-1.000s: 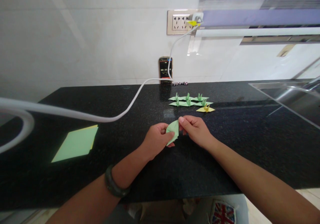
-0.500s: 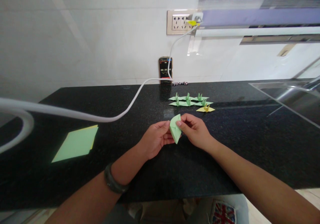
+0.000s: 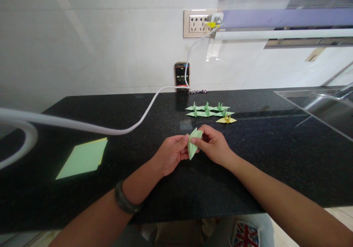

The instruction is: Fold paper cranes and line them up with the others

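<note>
Between my two hands is a piece of light green origami paper [image 3: 193, 149], folded into a narrow pointed shape and held above the dark counter. My left hand [image 3: 173, 153] pinches its left edge, thumb in front and fingers behind. My right hand [image 3: 215, 144] grips the right side, its thumb pressed on the front face. Beyond my hands stand several green paper cranes [image 3: 207, 112] in two rows, with one yellow paper crane [image 3: 226, 120] in front of them on the right.
A stack of green and yellow paper sheets [image 3: 84, 158] lies to the left. Against the tiled wall leans a phone [image 3: 180, 78] showing a timer. A white cable [image 3: 121, 131] crosses the left side toward a wall socket [image 3: 194, 24]. At the right is a metal sink [image 3: 325, 107].
The folded paper has changed shape between my hands: the curved flap at its front now lies flatter, with a straight crease and a point at top right. My right thumb has moved slightly left and down.
</note>
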{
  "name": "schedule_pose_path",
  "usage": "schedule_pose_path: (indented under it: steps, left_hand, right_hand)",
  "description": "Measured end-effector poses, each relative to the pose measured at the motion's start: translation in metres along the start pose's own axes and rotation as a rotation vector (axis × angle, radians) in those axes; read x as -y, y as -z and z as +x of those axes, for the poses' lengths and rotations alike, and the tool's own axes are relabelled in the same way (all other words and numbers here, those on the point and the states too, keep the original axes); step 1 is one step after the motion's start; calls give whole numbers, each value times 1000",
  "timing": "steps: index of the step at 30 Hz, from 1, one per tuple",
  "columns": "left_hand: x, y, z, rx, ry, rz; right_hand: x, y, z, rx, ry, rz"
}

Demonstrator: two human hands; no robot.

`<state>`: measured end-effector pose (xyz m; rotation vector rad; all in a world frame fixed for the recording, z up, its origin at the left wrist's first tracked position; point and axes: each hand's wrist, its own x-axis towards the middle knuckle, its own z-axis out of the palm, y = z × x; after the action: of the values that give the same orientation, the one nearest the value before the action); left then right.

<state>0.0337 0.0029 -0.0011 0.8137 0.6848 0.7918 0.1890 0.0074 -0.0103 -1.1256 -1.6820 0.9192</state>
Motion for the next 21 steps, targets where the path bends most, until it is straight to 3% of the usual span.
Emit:
schedule_pose_path:
  steps: [10,21]
  left_hand:
    - [1,-1,-2,-21,-26,174]
    - [1,-3,-1,-60,-22,178]
  right_hand:
    - [3,3,2,-44,125,-171]
    - [8,3,0,22,160,-149]
